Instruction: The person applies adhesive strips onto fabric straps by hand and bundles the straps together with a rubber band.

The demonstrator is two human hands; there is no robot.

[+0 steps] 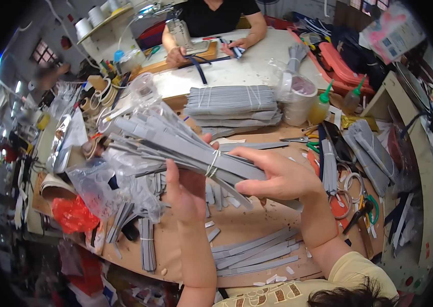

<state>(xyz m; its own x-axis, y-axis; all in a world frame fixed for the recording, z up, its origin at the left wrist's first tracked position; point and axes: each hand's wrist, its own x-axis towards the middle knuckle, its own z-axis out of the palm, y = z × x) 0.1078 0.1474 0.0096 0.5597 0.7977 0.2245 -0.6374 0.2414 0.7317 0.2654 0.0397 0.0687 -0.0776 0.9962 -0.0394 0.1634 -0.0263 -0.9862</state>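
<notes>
While the left hand (188, 192) grips a bundle of flat grey strips (175, 146) from below, the right hand (278, 176) closes on its right end, just beside the pale elastic band (212, 163) binding it. The bundle hangs above the brown desk (257, 220), fanning out to the far left. Loose strips (255, 253) lie nearer; a tied stack (231, 105) sits farther off, beside crinkled clear plastic (98, 187).
</notes>
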